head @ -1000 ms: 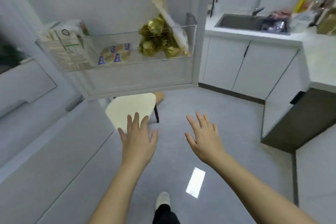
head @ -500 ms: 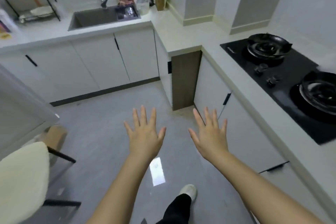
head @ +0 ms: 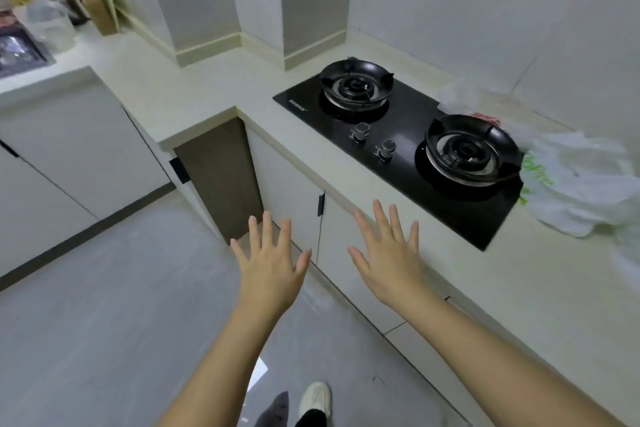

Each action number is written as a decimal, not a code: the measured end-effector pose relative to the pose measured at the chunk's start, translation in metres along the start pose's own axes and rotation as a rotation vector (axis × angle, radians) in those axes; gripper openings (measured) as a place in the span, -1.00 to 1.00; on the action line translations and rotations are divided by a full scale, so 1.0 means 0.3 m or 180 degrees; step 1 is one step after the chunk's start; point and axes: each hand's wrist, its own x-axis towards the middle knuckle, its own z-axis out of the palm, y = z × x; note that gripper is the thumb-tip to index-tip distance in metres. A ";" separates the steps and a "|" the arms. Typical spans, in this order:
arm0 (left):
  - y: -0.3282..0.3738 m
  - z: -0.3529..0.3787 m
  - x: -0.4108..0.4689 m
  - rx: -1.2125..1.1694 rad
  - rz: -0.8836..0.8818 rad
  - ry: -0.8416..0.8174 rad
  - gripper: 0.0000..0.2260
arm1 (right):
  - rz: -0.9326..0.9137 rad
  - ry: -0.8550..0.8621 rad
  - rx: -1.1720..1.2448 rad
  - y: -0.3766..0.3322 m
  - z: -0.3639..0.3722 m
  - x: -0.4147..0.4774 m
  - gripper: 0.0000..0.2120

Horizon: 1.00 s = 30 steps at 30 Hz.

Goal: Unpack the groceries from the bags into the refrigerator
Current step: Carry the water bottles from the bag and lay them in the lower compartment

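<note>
left hand (head: pixel 270 267), right hand (head: pixel 388 253): fingers spread, holding nothing | grocery bag (head: pixel 581 184) at 2 o'clock against hob (head: pixel 408 118) | judge: reach round burner (head: pixel 472 152), open bag mouth first

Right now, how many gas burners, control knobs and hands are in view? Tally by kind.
Gas burners: 2
Control knobs: 2
Hands: 2 (left hand, right hand, both empty)
Total: 6

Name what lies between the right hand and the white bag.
Head view: bare counter and the hob's near corner lie between right hand and bag.
</note>
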 end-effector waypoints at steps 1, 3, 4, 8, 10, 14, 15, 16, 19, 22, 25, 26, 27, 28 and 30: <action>0.028 0.003 0.027 0.0008 0.0091 -0.0037 -0.40 | 0.0084 0.0030 0.0006 0.032 -0.001 0.005 -0.37; 0.093 0.010 0.075 0.0048 0.0285 -0.0101 -0.40 | 0.0281 0.0075 0.0003 0.106 0.001 0.007 -0.37; 0.128 0.013 0.094 0.0067 0.0385 -0.0129 -0.39 | 0.0381 0.0102 0.0000 0.146 0.003 0.005 -0.37; 0.282 0.017 0.150 0.0079 0.0800 -0.0149 -0.39 | 0.0777 0.0294 0.0131 0.297 -0.007 -0.015 -0.37; 0.365 0.024 0.170 0.0055 0.0983 -0.0129 -0.40 | 0.0904 0.0322 0.0168 0.377 -0.003 -0.025 -0.37; 0.535 0.054 0.187 0.0031 0.1301 -0.0122 -0.41 | 0.1100 0.0460 0.0170 0.539 0.005 -0.058 -0.40; 0.580 0.063 0.192 0.0040 0.1370 -0.0112 -0.41 | 0.1140 0.0463 0.0174 0.584 0.001 -0.066 -0.39; 0.627 0.073 0.198 0.0048 0.1437 -0.0089 -0.42 | 0.1170 0.0467 0.0208 0.632 0.000 -0.072 -0.39; 0.783 0.096 0.205 -0.0082 0.1553 0.0047 -0.43 | 0.1219 0.0621 0.0307 0.787 -0.031 -0.093 -0.37; 0.953 0.107 0.214 -0.0217 0.1641 0.0168 -0.44 | 0.1306 0.0969 0.0341 0.946 -0.098 -0.112 -0.38; 1.146 0.118 0.222 -0.0303 0.1866 0.0273 -0.41 | 0.1450 0.1220 0.0418 1.117 -0.168 -0.127 -0.40; 1.211 0.120 0.221 -0.0358 0.1919 0.0290 -0.42 | 0.1514 0.1268 0.0448 1.174 -0.188 -0.135 -0.40; 1.271 0.121 0.222 -0.0424 0.1934 0.0302 -0.44 | 0.1589 0.1325 0.0473 1.224 -0.209 -0.142 -0.40; 1.326 0.120 0.224 -0.0498 0.1943 0.0331 -0.45 | 0.1663 0.1399 0.0497 1.273 -0.226 -0.150 -0.40; 1.426 0.114 0.230 -0.0629 0.2022 0.0386 -0.46 | 0.1786 0.1587 0.0559 1.363 -0.265 -0.166 -0.40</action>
